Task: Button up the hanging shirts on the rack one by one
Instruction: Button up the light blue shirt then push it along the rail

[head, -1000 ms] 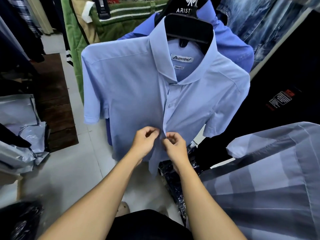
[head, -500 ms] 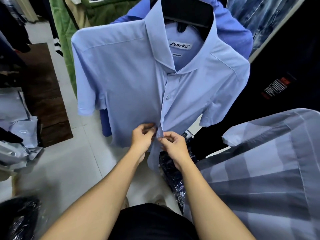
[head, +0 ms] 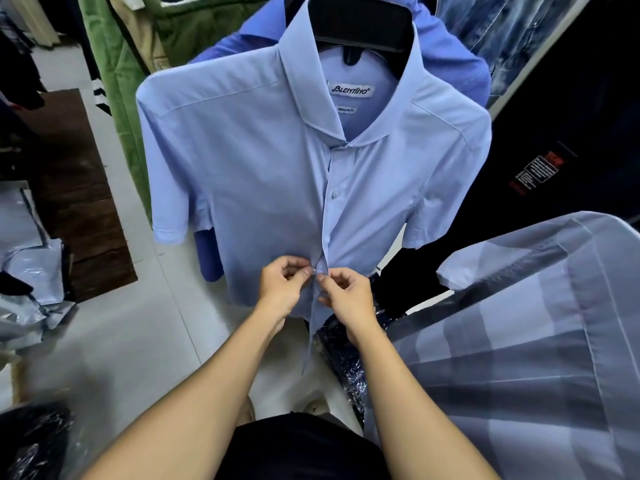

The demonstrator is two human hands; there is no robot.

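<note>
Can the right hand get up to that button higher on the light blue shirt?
Probably yes. The button sits bare on the light blue shirt, straight above the right hand, with nothing covering it. That hand is busy pinching the placket now, though.

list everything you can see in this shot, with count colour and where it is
light blue shirt: 1, pale blue, centre, on the hanger, lower placket pinched by both hands
hanger: 1, black, top centre, inside the collar
brand label: 1, white, inside the neck
visible button: 1, pale blue, on the placket below the collar
darker blue shirt: 1, royal blue, behind the light one
green garment: 1, green, upper left
checked shirt: 1, grey-blue, right foreground
plastic bags: several, grey, left edge
floor: 1, pale tile, lower left
left hand: 1, pinching the left placket edge
right hand: 1, pinching the right placket edge
</note>
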